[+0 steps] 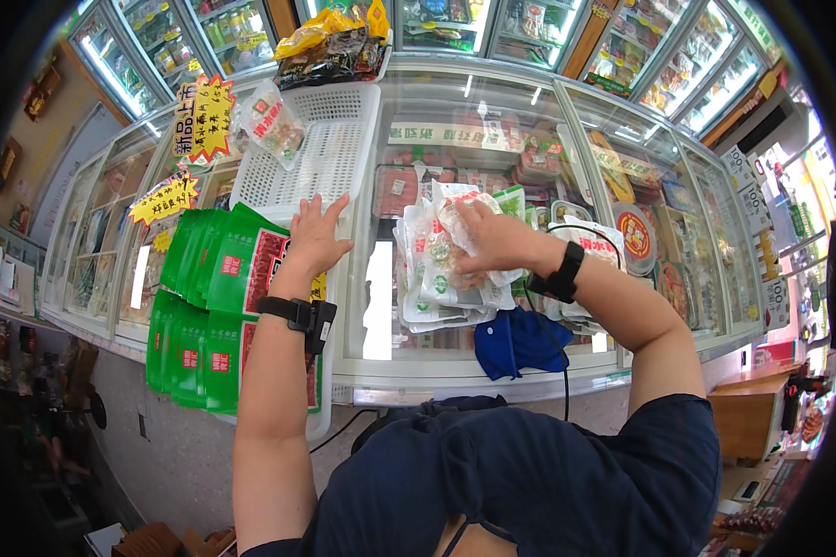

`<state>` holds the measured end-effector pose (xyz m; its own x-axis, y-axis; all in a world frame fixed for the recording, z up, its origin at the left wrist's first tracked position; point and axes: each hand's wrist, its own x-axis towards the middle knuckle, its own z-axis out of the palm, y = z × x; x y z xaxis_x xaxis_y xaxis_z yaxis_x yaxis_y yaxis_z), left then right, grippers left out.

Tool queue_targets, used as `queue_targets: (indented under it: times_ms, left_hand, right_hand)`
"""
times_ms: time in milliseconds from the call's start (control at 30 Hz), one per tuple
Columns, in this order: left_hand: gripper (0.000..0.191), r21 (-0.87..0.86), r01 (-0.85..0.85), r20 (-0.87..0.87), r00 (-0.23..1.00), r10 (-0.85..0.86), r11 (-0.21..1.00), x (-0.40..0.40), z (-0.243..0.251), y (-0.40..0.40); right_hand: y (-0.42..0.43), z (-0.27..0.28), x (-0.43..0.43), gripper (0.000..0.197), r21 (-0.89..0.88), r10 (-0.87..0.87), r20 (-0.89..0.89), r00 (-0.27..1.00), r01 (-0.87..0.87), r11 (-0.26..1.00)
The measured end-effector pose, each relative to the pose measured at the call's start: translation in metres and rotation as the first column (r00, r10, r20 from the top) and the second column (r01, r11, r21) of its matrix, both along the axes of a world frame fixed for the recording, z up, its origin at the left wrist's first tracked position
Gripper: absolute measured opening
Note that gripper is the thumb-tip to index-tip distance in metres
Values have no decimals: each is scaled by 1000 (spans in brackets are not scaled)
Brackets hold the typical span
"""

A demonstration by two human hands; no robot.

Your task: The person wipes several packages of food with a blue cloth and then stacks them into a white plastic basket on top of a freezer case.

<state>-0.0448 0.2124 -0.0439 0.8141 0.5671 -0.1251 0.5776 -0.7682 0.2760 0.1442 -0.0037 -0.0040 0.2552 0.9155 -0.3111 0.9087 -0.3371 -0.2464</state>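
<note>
My left hand [318, 237], fingers spread and holding nothing, is over the near edge of a white perforated plastic basket [320, 167]. One clear-and-white food packet [273, 125] with red print leans at the basket's far left side. Beside my left wrist lie rows of green printed packaging bags [230, 261]. My right hand [498, 240] grips a white plastic food packet [453, 198] on top of a pile of similar packets [435, 278]. The pile rests on the glass lid of a chest freezer [373, 292]. Part of the gripped packet is hidden by my fingers.
Behind the basket sits a yellow-and-black bag [338, 49]. A blue cloth [519, 341] and a black cable [564, 376] lie near the freezer's front edge. More packets [592, 244] are right of my right wrist. Yellow price signs [209, 118] stand at left.
</note>
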Motion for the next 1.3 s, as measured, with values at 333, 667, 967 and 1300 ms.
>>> queue_targets:
  times_ms: [333,667,967,1300]
  left_hand:
    - [72,11,-17,22,1000,17,1000,4,0,0]
    - [73,-484,102,498,849,177,869,23,33,-9]
    - [46,-835,516,501,574,647,189,25,71,-54]
    - [47,-768,461,635,460,621,444,15,61,-44]
  right_hand:
    - [-5,30,63,43,361,-135,-502,854,349,865]
    - [-8,53,75,40,251,185,-967,173,569,783]
    - [39,63,30,46,233,259,-966,6,451,861]
    - [78,137,5,51,654,279,-24,960,-196,730]
